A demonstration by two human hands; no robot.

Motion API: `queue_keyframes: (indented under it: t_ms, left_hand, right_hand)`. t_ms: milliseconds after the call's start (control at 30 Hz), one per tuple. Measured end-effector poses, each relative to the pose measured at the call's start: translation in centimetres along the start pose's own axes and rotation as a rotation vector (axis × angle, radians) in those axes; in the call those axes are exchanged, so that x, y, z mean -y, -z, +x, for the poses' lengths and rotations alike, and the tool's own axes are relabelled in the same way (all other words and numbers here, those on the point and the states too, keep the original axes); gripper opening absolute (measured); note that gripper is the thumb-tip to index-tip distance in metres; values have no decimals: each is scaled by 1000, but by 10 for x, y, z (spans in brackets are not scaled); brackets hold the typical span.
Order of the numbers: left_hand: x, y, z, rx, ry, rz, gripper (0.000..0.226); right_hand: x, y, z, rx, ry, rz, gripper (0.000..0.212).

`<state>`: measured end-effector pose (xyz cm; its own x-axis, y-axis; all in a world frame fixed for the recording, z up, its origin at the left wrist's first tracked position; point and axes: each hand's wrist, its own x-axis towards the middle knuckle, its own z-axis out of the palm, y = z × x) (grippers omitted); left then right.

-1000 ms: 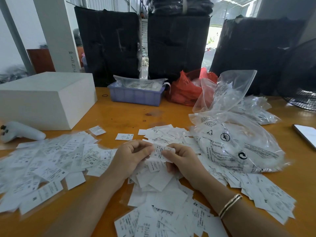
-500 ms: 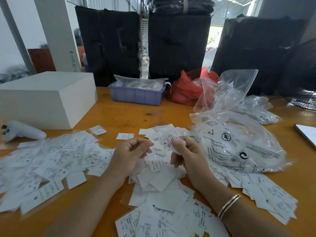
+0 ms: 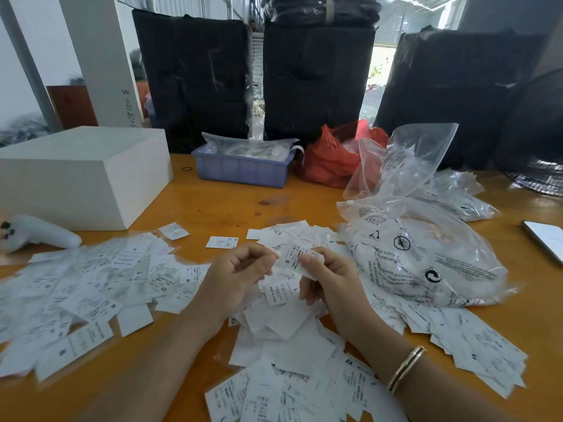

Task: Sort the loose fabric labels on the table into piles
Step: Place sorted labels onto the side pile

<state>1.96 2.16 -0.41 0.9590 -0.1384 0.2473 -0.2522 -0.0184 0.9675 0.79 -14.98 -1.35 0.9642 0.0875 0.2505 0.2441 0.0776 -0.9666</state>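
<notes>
I'm looking at a garment warehouse packing floor: black-wrapped bales (image 3: 316, 83) stacked behind an orange worktable (image 3: 231, 205), printed polybags (image 3: 426, 254), fabric labels (image 3: 91, 284) everywhere.

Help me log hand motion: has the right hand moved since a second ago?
Yes. The right hand, pinching a label, has risen slightly away from the person, toward the clear plastic bag, off the middle pile.

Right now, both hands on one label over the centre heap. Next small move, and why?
Probably release the left hand and let the right hand carry the label to a pile. Its printed face, showing an S, is turned up and readable, both hands pinch it above the loose heap, and a spread of labels lies to the left.
</notes>
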Motion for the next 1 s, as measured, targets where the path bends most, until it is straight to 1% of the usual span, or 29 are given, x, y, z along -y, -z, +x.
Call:
queue_keyframes:
  t_ms: [67,133,267,333,433,500,533,600,667,767,867,933,1000]
  left_hand:
    - [1,0,0,8,-5,6,20]
    - [2,1,0,9,-7,8,21]
    - [2,0,1,-10,-3,0,22]
    - [3,1,1,-14,2,14,19]
    - [6,2,2,-18,-6,76,5]
    - [7,2,2,-8,-24,107,6]
    - [7,3,3,0,-26,116,6]
    - [6,3,2,17,-28,126,6]
    - [7,4,2,25,-28,138,7]
    - [8,3,2,20,-20,140,9]
    - [7,3,1,9,-10,147,11]
    - [7,2,1,9,-10,156,11]
    - [7,2,1,20,-13,156,12]
  right_hand:
    - [-1,0,0,39,-51,12,30]
    - [-1,-1,0,71,-94,39,29]
    - [-4,3,4,66,-161,128,28]
    - [-5,5,6,81,-192,153,28]
    - [-6,7,7,141,-236,137,26]
    - [-5,9,7,202,-268,94,24]
    - [-4,10,6,229,-277,74,19]
    - [-3,11,6,253,-290,52,15]
    - [-2,11,6,220,-299,57,16]
    - [-1,10,6,151,-306,150,24]
    - [0,9,7,106,-305,214,36]
    - [2,8,7,96,-303,231,37]
    - [2,8,7,100,-296,247,33]
